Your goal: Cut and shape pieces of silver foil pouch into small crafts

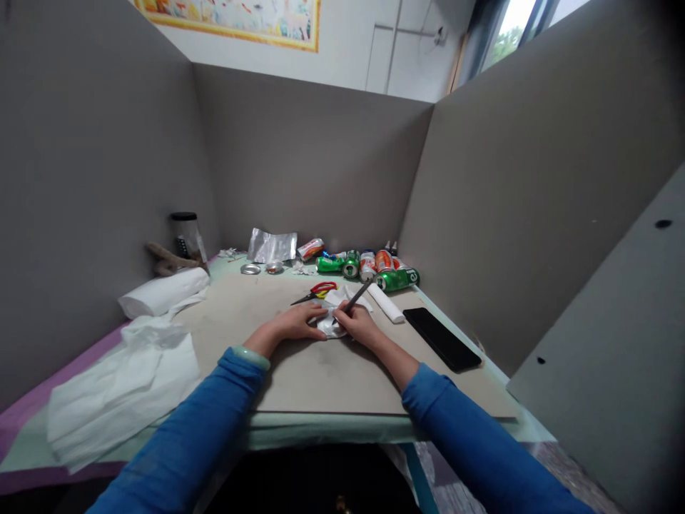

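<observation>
In the middle of the board, my right hand [358, 324] is closed around a dark, slim pen-like tool [359, 294], its tip angled down to a small shiny silver metal piece [330, 330]. My left hand [298, 323] steadies that piece from the left, thumb and fingers at its edge. Part of the piece is hidden by the hands. Just behind it lies a crumpled white tissue [357, 295]. Scissors [321, 289] with red and yellow handles rest beyond my left hand, blades toward the left.
A white roll [386, 304] and a black flat slab [442, 339] lie at right. Several drink cans [350, 264], a silver sheet [272, 246] and can ends [250, 269] line the back. Paper towels [125, 378] and a jar [188, 239] stand left. Grey panels [310, 157] enclose the table.
</observation>
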`<state>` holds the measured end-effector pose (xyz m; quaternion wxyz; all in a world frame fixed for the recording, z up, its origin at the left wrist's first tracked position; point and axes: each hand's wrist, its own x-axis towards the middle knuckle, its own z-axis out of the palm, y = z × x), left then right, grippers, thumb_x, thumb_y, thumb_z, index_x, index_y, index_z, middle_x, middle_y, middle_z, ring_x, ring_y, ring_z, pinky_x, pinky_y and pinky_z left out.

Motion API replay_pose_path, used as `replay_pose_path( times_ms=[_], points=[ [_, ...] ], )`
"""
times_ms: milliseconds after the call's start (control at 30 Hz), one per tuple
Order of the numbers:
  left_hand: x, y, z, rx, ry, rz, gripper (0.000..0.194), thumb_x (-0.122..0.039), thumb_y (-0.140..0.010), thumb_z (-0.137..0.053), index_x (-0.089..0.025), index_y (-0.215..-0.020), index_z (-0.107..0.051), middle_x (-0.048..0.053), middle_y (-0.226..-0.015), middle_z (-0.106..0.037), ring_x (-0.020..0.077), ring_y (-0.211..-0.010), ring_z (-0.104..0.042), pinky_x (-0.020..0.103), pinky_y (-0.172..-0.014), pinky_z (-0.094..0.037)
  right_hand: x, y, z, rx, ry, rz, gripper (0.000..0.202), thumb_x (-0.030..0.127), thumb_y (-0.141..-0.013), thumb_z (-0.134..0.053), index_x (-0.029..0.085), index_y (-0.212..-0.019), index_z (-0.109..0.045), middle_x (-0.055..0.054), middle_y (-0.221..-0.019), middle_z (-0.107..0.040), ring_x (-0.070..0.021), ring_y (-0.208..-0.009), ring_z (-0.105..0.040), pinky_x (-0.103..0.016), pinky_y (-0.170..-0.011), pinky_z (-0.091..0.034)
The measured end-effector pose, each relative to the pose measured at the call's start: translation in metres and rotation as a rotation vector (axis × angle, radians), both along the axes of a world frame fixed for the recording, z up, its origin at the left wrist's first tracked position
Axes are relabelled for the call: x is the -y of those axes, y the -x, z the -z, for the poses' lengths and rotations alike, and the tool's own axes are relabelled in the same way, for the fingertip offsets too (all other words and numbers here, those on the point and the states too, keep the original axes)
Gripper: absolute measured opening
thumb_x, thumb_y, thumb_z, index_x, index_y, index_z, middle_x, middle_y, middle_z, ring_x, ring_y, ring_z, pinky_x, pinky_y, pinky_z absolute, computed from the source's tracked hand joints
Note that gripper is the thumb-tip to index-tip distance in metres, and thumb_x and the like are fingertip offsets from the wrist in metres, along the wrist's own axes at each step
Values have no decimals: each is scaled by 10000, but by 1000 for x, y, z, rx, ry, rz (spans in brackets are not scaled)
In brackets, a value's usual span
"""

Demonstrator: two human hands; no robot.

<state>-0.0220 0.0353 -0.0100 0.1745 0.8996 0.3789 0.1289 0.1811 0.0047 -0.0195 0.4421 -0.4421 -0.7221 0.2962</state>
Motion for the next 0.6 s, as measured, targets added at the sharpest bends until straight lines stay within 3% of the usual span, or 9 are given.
replay_pose_path(
  times_ms=[100, 267, 600],
  points=[
    [0, 0, 1, -22, 6, -9, 721, -577, -708, -642, -243, -1326, -481, 67, -1455, -338, 310, -1320, -309, 393, -1096, -233, 1, 0, -2, -30, -20, 25, 227, 352, -792, -496, 167, -663, -527, 33, -505, -512, -103, -483, -476, -211, -497, -365],
    [-1, 1, 1, -27, 18, -14, 693, -554, -708, -655, -245, -1309, -503, 68, -1453, -342, 316, -1321, -305, 400, -1099, -227, -2, -1, 4, 70, 30, -57, 192, 325, -791, -492, 165, -692, -534, 26, -530, -541, -104, -490, -498, -207, -493, -360],
    [-1, 1, 0, -21, 41, -21, 704, -583, -695, -650, -243, -1297, -516, 67, -1453, -341, 313, -1328, -293, 392, -1101, -218, -4, -3, 6, 136, -19, -28, 208, 319, -808, -473, 163, -687, -539, 16, -536, -550, -112, -534, -503, -208, -509, -340]
  ],
)
